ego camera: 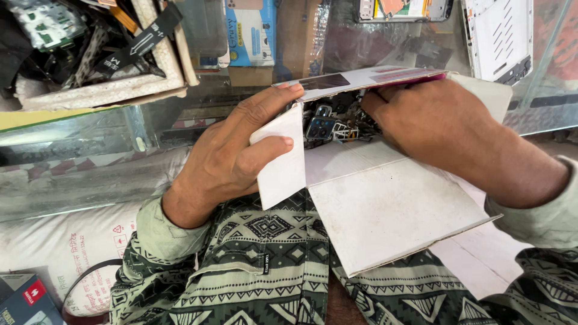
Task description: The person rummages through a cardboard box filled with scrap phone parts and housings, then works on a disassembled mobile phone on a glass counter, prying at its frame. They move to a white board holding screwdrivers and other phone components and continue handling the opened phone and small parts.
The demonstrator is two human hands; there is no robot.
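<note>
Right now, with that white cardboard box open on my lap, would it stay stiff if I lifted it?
Probably floppy: the white cardboard box is thin, with loose open flaps. It likely tips easily, since the small parts crowd one end. The left hand steadies a flap.

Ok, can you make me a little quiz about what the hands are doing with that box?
1. True or false: the left hand holds a side flap of the white cardboard box.
2. Where is the right hand? A) flat on the floor B) reaching inside the box C) holding a cup
3. What lies inside the box?

Key:
1. True
2. B
3. Small dark phone parts, some with camera lenses
</note>
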